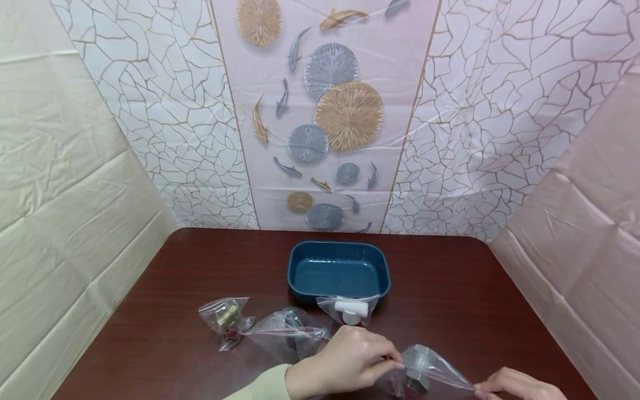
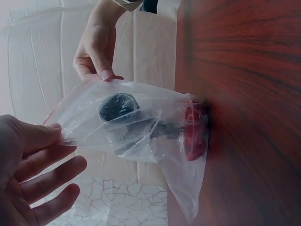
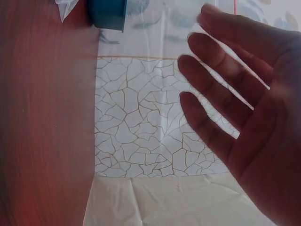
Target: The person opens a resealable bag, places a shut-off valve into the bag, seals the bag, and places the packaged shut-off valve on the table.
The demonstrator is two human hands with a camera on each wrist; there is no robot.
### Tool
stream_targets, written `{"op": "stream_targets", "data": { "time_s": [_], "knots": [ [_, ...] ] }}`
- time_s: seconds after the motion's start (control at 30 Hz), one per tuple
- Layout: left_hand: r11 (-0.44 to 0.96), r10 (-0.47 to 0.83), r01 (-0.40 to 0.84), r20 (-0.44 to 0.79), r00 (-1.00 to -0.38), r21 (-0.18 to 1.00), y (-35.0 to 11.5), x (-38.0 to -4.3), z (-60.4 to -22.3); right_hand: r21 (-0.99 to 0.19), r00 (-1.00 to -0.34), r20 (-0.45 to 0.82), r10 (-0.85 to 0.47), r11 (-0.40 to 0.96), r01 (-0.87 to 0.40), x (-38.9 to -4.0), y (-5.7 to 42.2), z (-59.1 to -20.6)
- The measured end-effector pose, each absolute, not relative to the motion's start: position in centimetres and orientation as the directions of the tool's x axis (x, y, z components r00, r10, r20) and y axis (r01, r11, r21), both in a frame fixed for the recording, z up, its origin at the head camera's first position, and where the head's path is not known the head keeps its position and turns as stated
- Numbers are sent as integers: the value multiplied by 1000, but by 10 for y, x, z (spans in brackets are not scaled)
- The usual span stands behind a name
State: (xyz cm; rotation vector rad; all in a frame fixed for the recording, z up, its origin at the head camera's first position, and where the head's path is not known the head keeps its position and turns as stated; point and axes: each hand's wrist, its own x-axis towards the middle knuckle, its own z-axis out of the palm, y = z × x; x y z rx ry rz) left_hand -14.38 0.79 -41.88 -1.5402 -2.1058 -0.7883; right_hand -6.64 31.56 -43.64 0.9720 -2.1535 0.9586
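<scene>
A clear zip bag [image 1: 445,373] is stretched between the two hands at the front right of the table. My left hand [image 1: 350,355] pinches one end of its mouth between thumb and forefinger, the other fingers spread in the left wrist view. My right hand [image 1: 520,384] pinches the opposite corner. Inside the bag is a grey valve [image 2: 124,113] with a dark round opening and a red handle [image 2: 194,132], the handle down against the tabletop. The right wrist view shows the right palm and fingers [image 3: 216,89], with a red zip strip at the top.
A blue plastic basin [image 1: 294,275] stands mid-table. Before it lies a bag with a white plastic fitting [image 1: 352,308]. Further left lie a bag with a dark object [image 1: 291,336], partly behind the left arm, and a bag with a brass fitting [image 1: 227,314]. Fabric-covered walls surround the table [image 1: 220,255].
</scene>
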Motion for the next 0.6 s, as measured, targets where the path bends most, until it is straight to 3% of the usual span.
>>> {"op": "stream_targets", "data": {
  "time_s": [0.13,0.33,0.47,0.6],
  "knots": [
    [224,717,944,615,-328,241,10,-143,-420,-383,-621,721,-309,569,-728,-65,303,-434],
    [237,703,955,647,-296,179,16,-142,-421,-369,-693,646,-321,663,-651,-66,264,-426],
    [234,707,960,650,-278,156,20,-140,-422,-311,-646,665,-374,648,-695,-73,249,-422],
    [221,716,959,639,-282,177,21,-138,-423,-209,-536,723,-436,601,-772,-79,245,-423]
  ]
}}
